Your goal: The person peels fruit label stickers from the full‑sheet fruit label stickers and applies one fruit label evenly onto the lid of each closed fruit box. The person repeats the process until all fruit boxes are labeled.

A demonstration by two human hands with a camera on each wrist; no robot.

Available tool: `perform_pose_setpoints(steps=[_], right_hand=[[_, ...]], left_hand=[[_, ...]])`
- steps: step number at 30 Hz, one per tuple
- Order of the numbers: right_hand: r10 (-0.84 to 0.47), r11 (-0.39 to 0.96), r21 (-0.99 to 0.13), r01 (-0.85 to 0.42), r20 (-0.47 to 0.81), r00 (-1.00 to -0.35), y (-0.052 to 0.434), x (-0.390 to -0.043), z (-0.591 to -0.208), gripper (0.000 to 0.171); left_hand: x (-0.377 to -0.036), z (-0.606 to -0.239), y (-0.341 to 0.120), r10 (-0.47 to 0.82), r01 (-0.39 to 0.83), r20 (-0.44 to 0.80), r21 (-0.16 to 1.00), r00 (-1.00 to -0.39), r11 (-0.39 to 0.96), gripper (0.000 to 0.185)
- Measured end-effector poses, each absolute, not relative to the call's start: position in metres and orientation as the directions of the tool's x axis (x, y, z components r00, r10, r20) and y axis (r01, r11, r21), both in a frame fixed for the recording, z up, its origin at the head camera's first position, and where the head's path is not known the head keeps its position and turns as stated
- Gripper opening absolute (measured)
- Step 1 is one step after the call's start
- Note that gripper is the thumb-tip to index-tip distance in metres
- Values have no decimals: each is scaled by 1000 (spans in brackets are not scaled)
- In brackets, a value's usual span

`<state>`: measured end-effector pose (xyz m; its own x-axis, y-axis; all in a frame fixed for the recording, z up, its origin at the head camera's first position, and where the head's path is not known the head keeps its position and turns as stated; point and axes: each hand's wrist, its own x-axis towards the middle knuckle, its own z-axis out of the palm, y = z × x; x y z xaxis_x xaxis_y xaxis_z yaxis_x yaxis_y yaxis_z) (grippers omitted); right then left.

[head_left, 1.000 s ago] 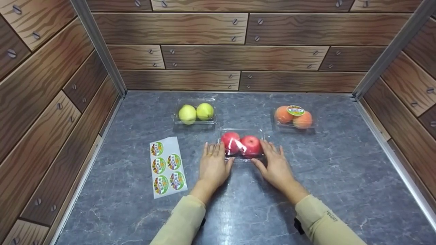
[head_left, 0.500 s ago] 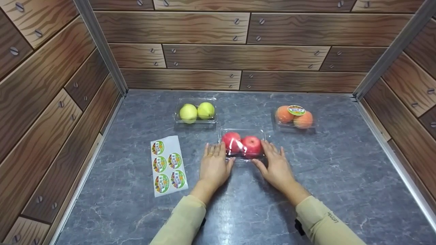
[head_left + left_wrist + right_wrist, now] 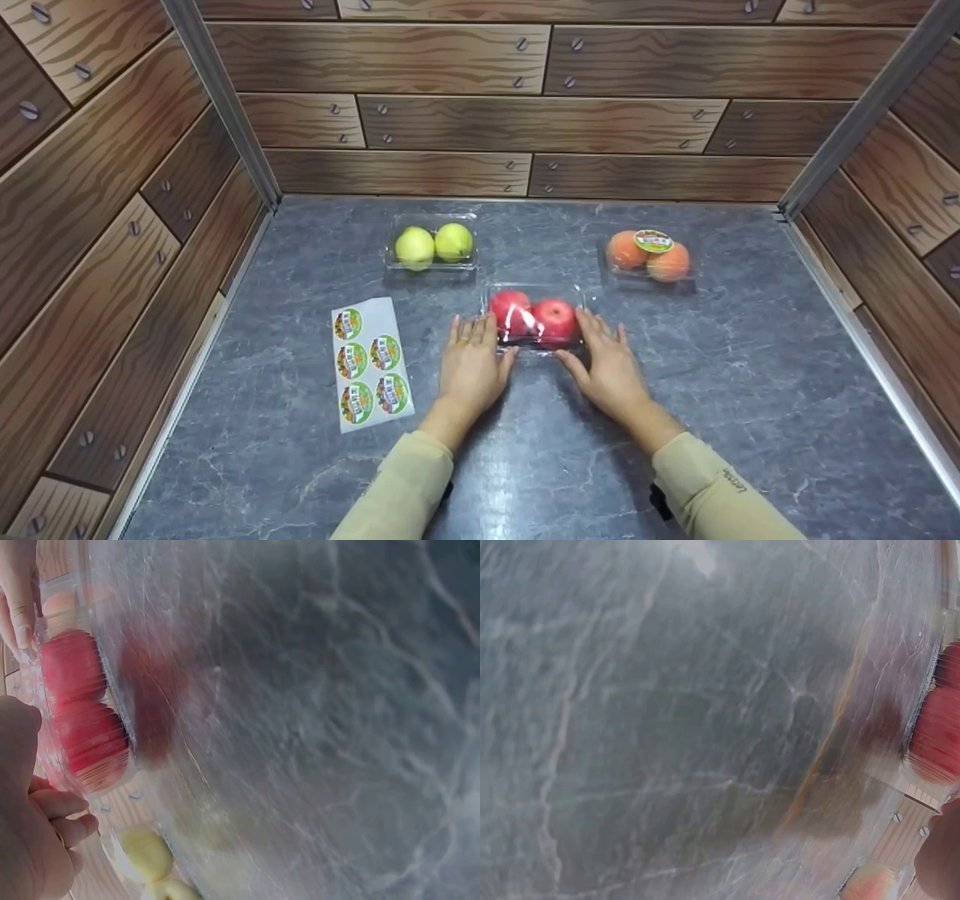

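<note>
A clear plastic clamshell box (image 3: 534,348) with two red apples (image 3: 553,321) in it sits on the grey marbled table in the head view. My left hand (image 3: 472,366) rests at its left end, fingers extended along the side and thumb towards the front edge. Mirroring it, my right hand (image 3: 611,367) lies against the right end. Both hands touch the box. In the left wrist view the box's apples (image 3: 82,724) show between my left hand (image 3: 34,817) and the other hand's fingers. Only part of my right hand (image 3: 939,855) enters the right wrist view.
Behind to the left stands a clear box of two yellow-green fruits (image 3: 415,247). At the back right, a box of two orange fruits (image 3: 667,262) bears a round label (image 3: 653,241). A sheet of several round stickers (image 3: 384,319) lies left of my left hand. Wood-patterned walls (image 3: 450,60) enclose the table.
</note>
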<state>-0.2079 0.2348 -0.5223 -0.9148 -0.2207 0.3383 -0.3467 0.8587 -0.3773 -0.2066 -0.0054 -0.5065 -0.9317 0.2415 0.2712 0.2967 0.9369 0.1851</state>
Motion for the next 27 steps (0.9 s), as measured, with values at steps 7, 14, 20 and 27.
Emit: perform_pose_setpoints(steps=[7,14,20,27], right_hand=[[-218,855,-388,-343,330,-918,233,-206,-521,79],[-213,856,-393,-336,326,-921,232,-204,-521,78],[-207,858,-396,-326,313,-927,232,-205,-519,79],[-185,849,-443,-289,263,-947,232,-207,-516,79]], left_hand=[[-204,-504,-6,235,290,270,185,-934,939,72],[-201,-504,-8,235,292,275,188,-932,938,71],[-203,-505,-8,239,300,290,186,-927,936,70],[-210,-498,-9,249,295,207,229,-946,928,71]])
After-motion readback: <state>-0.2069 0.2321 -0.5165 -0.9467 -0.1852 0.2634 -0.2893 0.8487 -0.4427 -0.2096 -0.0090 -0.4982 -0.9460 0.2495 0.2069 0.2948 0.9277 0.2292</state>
